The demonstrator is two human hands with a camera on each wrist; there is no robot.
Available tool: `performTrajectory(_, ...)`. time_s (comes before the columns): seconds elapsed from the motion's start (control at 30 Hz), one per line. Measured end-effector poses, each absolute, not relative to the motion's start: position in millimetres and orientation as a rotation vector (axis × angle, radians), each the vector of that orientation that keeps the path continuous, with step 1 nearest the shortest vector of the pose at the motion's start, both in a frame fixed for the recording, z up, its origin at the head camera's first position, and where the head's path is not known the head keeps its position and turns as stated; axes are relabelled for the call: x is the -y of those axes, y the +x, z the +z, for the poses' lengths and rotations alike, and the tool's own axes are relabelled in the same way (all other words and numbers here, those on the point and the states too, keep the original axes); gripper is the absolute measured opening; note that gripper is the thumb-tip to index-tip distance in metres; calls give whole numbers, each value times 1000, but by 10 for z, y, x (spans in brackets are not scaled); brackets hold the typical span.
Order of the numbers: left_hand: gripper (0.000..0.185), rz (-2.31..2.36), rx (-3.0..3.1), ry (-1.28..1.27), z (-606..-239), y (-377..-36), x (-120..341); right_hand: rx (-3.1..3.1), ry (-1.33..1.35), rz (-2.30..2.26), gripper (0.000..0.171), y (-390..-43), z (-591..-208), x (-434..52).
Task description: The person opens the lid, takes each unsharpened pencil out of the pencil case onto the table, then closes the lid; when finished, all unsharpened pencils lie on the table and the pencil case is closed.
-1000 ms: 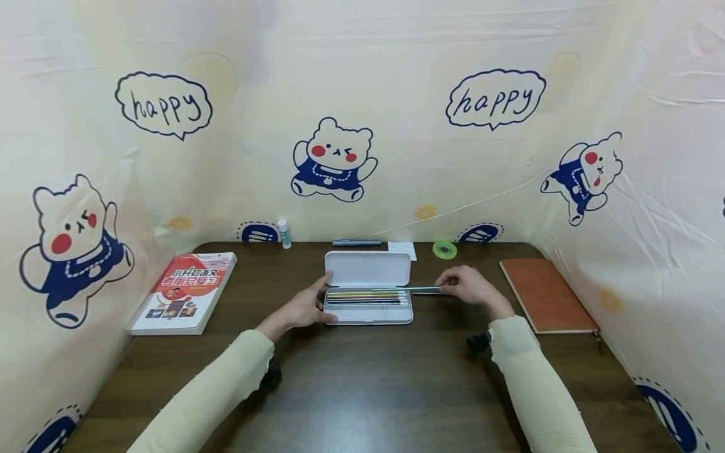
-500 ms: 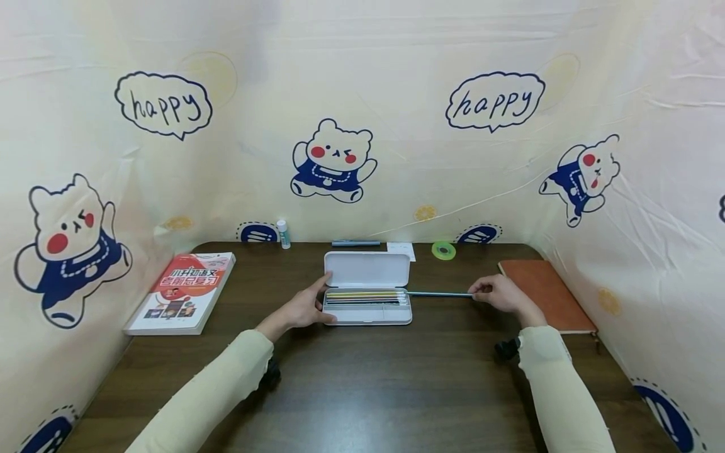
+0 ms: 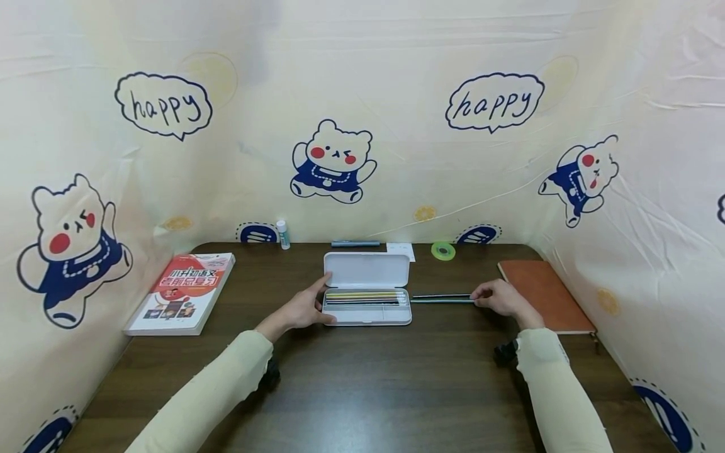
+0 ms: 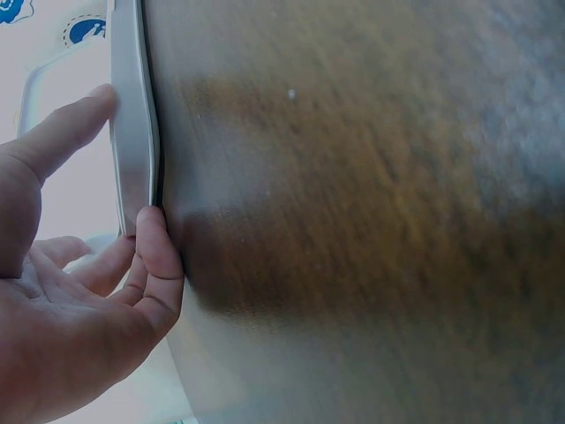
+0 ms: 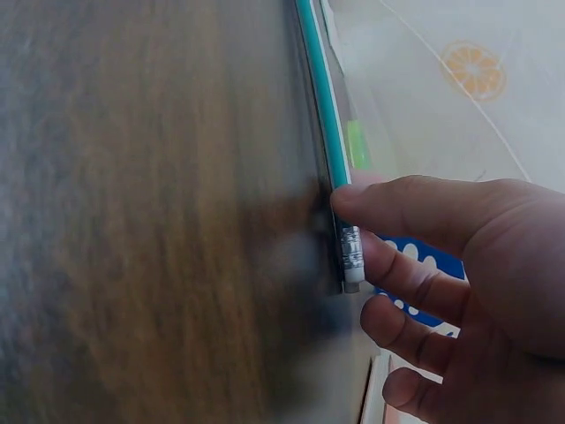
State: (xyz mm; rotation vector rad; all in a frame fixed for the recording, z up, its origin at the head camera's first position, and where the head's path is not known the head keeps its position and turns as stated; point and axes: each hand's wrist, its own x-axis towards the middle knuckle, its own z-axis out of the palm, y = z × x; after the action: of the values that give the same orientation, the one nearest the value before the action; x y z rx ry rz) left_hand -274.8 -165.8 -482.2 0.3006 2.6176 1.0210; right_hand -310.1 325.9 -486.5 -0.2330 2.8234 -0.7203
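A white pencil case (image 3: 368, 316) lies with its lid up, several pencils (image 3: 362, 297) inside. My left hand (image 3: 302, 308) grips its left end; in the left wrist view the thumb presses the case wall (image 4: 131, 115) and other fingertips curl at the corner. To the right of the case, my right hand (image 3: 501, 297) pinches a teal pencil (image 5: 327, 97) near its eraser end. That pencil lies low along the table, its far tip close to the case's right end. A dark pencil (image 3: 438, 296) lies alongside it, partly hidden in the right wrist view.
On the left is a red-and-white book (image 3: 181, 296), on the right a brown notebook (image 3: 546, 296). Along the back edge are a glue stick (image 3: 284, 234), a blue pen-like object (image 3: 355, 243), a white paper (image 3: 401, 250) and a green tape roll (image 3: 443, 251).
My right hand has moved right with the teal pencil, drawing it from over the case onto the table, then slightly nearer, beside the dark pencil. The left hand stays on the case.
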Motion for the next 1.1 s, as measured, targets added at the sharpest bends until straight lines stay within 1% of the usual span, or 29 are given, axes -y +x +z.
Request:
performTrajectory(0.23,110,1038,-2617,346,-4843,-2759,1669,-2817,-247,-745,12,-3088,-4888,-3271)
performTrajectory(0.37,109,1052,-2616,368,-4849,-2763,1671,-2846,-311,-775,11,-3076,-4856,-3241)
performTrajectory(0.47,109,1051,-2620,371,-4842,-2753,1674,-2860,-407,-818,11,-3061,-4801,-3172)
performTrajectory(0.77,109,1042,-2628,353,-4835,-2741,1681,-2824,-566,-907,14,-3056,-4686,-2702)
performTrajectory(1.1,109,1041,-2629,338,-4840,-2749,1674,-2729,-649,-933,15,-3090,-4640,-2157)
